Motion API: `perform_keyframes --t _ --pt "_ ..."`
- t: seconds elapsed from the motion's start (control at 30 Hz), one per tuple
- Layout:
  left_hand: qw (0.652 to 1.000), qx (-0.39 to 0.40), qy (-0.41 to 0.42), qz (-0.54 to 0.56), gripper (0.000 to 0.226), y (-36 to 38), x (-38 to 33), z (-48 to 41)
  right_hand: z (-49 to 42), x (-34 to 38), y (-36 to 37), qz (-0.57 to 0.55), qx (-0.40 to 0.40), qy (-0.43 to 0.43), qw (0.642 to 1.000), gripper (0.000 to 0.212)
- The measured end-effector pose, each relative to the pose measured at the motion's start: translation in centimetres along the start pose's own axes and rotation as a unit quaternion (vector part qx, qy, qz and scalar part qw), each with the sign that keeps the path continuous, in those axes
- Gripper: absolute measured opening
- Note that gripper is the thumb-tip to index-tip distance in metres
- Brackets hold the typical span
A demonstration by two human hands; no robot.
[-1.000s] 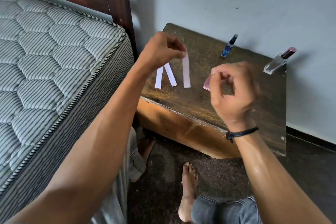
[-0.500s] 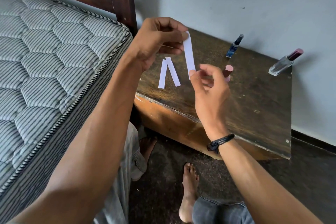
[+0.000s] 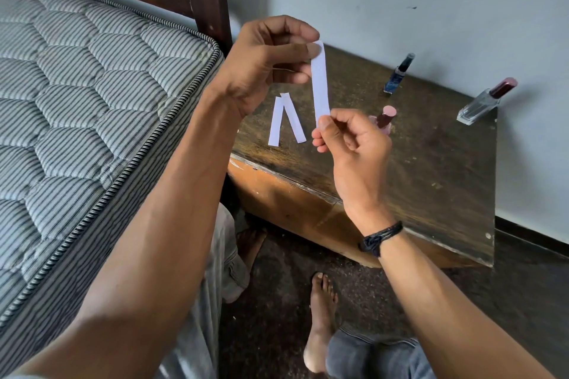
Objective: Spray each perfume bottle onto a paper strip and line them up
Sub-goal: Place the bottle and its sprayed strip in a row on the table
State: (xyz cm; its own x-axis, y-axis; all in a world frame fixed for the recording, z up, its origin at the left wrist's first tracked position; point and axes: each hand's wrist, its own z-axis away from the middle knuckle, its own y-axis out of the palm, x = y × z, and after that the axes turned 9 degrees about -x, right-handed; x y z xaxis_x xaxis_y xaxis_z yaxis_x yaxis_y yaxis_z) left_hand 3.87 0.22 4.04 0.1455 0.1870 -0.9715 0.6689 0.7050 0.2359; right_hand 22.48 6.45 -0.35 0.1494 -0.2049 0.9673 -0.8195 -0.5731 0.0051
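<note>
From the head camera we see both bare forearms reaching forward toward a dark wooden surface (image 3: 431, 169) that stands beside the bed (image 3: 92, 86). The left hand (image 3: 268, 64) is raised above the surface's near-left part, its fingers (image 3: 295, 51) curled, with thumb and forefinger pinching the top end of a white paper strip (image 3: 320, 83). The strip hangs nearly upright in the air. The right hand (image 3: 354, 144), lower and wearing a black cord band (image 3: 380, 237) at the wrist, pinches the same strip's bottom end, its other fingers folded toward the palm. A pair of loose strips (image 3: 277, 123) lies flat on the surface, touching at their far ends like an upturned V. The pink bottle (image 3: 385, 117) stands just behind the right hand, which hides its lower body. The blue bottle (image 3: 398, 74) stands near the wall, and the clear bottle (image 3: 483, 101) with a maroon cap stands at the far right corner. We cannot tell whether the held strip is damp.
</note>
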Motion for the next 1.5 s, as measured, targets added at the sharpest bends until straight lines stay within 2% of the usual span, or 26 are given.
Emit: perform_keyframes --t 0.2,0.77,1.0,1.13,1.27,1.4,1.5 --pt "0.999 0.046 -0.011 0.019 0.020 -0.2 0.2 0.0 0.3 -0.6 0.2 0.052 -0.023 -0.086 0.995 0.006" --pt "0.997 0.042 -0.017 0.055 0.019 -0.1 0.5 -0.2 0.0 -1.0 0.0 0.065 -0.030 -0.049 0.996 0.011" --pt "1.000 0.024 -0.008 0.006 0.021 -0.1 0.5 -0.3 0.3 -0.7 0.0 0.147 -0.047 -0.105 0.982 0.020" --pt "0.999 0.019 0.000 -0.042 0.024 -0.2 0.6 -0.4 -0.1 0.1 -0.4 0.213 -0.073 -0.158 0.961 0.016" --pt "0.998 0.023 -0.001 -0.059 0.026 -0.2 0.6 -0.5 -1.5 0.8 -0.2 0.205 -0.074 -0.132 0.967 0.021" --pt "0.998 0.027 0.002 -0.054 0.028 -0.3 0.5 -0.4 -3.9 1.6 1.8 0.183 -0.065 -0.013 0.981 0.047" --pt "0.999 0.013 0.007 -0.045 0.028 -0.4 0.5 -0.5 -5.4 1.2 3.6 0.185 -0.068 0.026 0.980 0.039"
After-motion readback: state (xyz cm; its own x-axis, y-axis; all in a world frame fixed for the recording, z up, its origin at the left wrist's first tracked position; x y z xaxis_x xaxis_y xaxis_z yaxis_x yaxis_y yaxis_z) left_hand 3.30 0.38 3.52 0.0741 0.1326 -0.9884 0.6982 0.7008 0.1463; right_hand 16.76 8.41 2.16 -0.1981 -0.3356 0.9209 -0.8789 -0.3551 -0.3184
